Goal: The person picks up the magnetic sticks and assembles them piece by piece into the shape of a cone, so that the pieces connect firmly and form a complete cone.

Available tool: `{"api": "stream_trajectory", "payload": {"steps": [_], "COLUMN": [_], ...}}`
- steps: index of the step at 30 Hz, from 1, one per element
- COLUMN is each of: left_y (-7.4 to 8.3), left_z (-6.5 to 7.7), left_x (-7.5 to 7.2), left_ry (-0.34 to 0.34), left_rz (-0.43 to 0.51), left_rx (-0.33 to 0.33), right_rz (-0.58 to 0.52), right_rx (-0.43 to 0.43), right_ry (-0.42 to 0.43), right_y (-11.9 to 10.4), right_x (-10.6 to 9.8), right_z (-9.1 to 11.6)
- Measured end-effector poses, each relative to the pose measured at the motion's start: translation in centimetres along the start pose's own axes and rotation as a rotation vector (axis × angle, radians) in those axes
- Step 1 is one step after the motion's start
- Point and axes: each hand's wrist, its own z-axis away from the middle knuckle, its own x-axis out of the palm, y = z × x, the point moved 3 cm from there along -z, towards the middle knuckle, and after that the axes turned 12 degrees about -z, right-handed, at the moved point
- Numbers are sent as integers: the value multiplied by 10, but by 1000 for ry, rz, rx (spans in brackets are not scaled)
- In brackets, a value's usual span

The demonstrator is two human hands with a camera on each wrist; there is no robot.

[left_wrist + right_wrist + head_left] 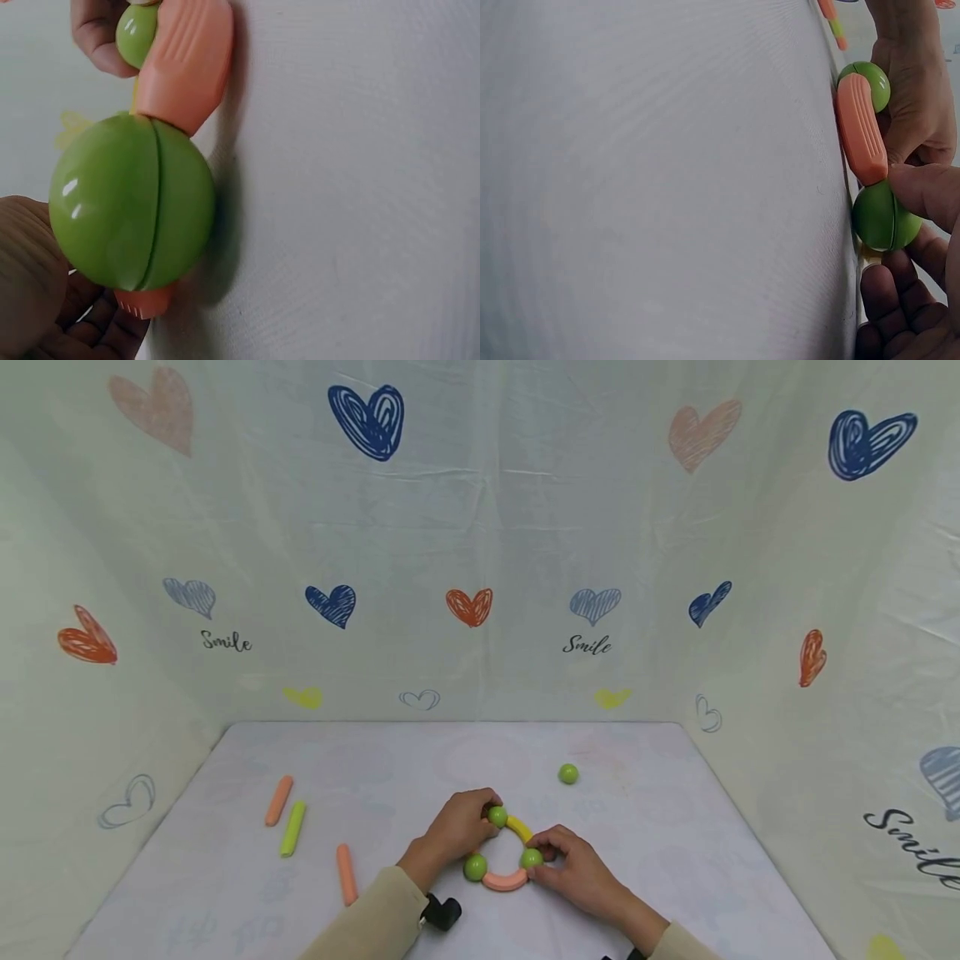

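A ring of green balls and curved bars lies on the white table. My left hand (457,825) pinches the green ball (497,816) at the ring's far side. With thumb and fingers, my right hand (581,870) pinches the ball (532,858) on the right. Between these two balls runs a curved yellow bar (519,828). A ribbed salmon bar (506,882) joins the right ball to the near-left ball (131,202), which shows a seam. Behind that seamed ball, another salmon piece (146,302) shows by the left hand, which partly hides it.
Off to the left lie two salmon bars (279,801) (347,874) and a yellow-green bar (293,829). A loose green ball (568,773) sits beyond the ring, to the right. White cloth (480,527) printed with hearts surrounds the table's back and sides.
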Motion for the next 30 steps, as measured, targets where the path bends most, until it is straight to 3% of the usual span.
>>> {"api": "stream_trajectory", "payload": {"steps": [9, 17, 22, 30], "left_y": [-2, -10, -11, -8], "left_z": [4, 18, 31, 47], "left_x": [0, -9, -11, -9], "left_ry": [5, 45, 0, -42], "left_rz": [39, 90, 88, 83], "left_rx": [-18, -135, -187, -159], "right_rz": [8, 5, 3, 38], "right_rx": [5, 2, 14, 8], "right_ry": [-10, -8, -15, -1], "right_y": [1, 0, 0, -3], "right_x": [1, 2, 2, 0], "right_z": [-1, -1, 0, -2]}}
